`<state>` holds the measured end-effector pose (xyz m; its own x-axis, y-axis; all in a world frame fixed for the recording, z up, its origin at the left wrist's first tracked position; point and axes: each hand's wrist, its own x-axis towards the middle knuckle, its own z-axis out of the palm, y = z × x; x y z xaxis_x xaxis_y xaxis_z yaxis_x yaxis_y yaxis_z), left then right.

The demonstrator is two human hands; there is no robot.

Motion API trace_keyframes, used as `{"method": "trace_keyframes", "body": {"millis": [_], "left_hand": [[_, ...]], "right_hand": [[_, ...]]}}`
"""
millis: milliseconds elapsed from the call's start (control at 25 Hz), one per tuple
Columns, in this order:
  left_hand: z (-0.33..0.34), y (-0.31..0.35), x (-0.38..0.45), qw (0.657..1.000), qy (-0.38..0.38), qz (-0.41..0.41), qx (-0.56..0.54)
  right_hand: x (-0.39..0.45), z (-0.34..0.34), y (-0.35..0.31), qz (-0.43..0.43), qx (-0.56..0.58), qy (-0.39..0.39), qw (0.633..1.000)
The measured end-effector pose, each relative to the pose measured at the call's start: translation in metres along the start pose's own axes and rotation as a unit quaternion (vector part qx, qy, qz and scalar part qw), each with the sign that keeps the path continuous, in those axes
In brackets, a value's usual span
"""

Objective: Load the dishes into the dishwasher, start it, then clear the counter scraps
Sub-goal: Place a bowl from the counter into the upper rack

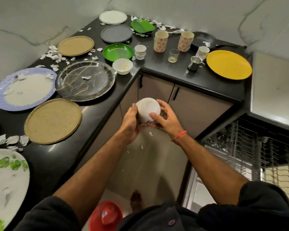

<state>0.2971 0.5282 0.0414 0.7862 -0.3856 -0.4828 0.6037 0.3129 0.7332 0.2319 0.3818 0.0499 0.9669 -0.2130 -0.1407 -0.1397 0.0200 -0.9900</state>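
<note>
I hold a small white bowl (pixel 147 109) upside down over the floor, in front of the counter's inner corner. My left hand (pixel 130 122) grips its left side and my right hand (pixel 167 119) curls round its right side, thumb on the base. Bits of white paper (pixel 150 133) are in the air below it. The open dishwasher (pixel 250 147) with its wire racks lies to the right. Several plates lie on the black counter (pixel 158 64), among them a black marbled plate (pixel 85 80) and a yellow plate (pixel 228 64).
A red bin (pixel 105 215) stands on the floor below my arms. Torn paper scraps (pixel 54 55) litter the counter and plates. Two floral tumblers (pixel 160 41), a glass (pixel 173 55), a steel mug (pixel 195 63), stacked cups (pixel 140 51) and a white scalloped bowl (pixel 123 66) stand near the corner.
</note>
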Motion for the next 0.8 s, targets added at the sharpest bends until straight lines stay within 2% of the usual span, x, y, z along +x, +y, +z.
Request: {"method": "trace_keyframes", "body": {"millis": [120,280,440,600,720,800], "left_hand": [[0.062,-0.040,0.001,0.997,-0.067,-0.041,0.017],[0.162,-0.115,-0.005,0.971,-0.148,-0.098,0.160],[0.264,-0.214,-0.010,0.899,-0.189,-0.116,0.377],[0.363,-0.330,-0.016,0.848,-0.224,-0.184,0.443],[0.434,-0.418,-0.017,0.805,-0.252,-0.228,0.486],[0.469,-0.462,-0.012,0.773,-0.258,-0.223,0.535]], "right_hand": [[-0.025,-0.069,0.004,0.000,0.001,0.081,0.997],[-0.083,-0.180,0.026,0.051,-0.005,0.191,0.980],[-0.160,-0.309,0.079,0.100,0.007,0.298,0.949],[-0.237,-0.426,0.139,0.149,0.075,0.372,0.913],[-0.287,-0.514,0.188,0.188,0.142,0.434,0.869],[-0.311,-0.565,0.218,0.220,0.126,0.491,0.833]]}}
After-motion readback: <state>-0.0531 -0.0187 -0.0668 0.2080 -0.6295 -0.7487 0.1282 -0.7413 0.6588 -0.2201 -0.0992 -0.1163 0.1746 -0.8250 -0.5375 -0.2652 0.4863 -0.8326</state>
